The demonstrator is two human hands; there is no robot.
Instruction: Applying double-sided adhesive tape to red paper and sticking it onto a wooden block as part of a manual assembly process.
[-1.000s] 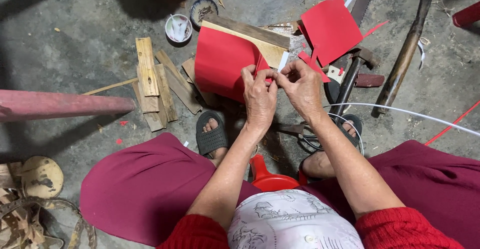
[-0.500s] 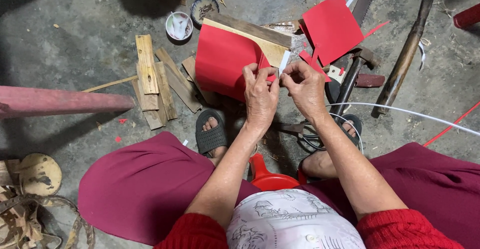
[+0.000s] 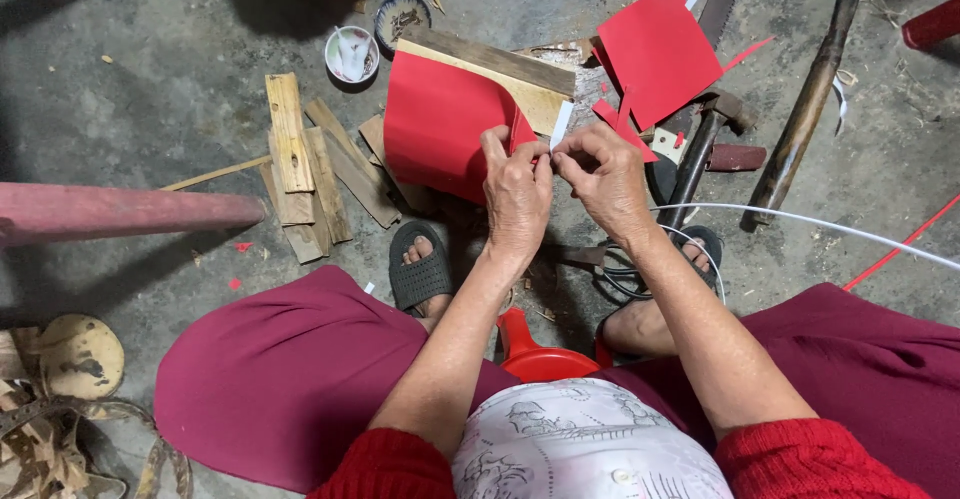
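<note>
Red paper sheet (image 3: 440, 124) sits over the wood scraps (image 3: 305, 164) on the floor; left hand (image 3: 517, 194) pinches its edge, right hand (image 3: 603, 171) pinches a white strip (image 3: 561, 124) there. Strip looks partly attached; cut red pieces (image 3: 655, 54) lie right.

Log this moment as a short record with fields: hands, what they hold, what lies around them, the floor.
left hand: left hand, fingers pinching the edge of the red paper sheet
right hand: right hand, fingertips meeting the left at the same edge, by a white strip
behind the sheet: flat wooden board
left of it: short wooden slats
right of it: second red paper piece, hammer
floor: grey concrete floor
</note>
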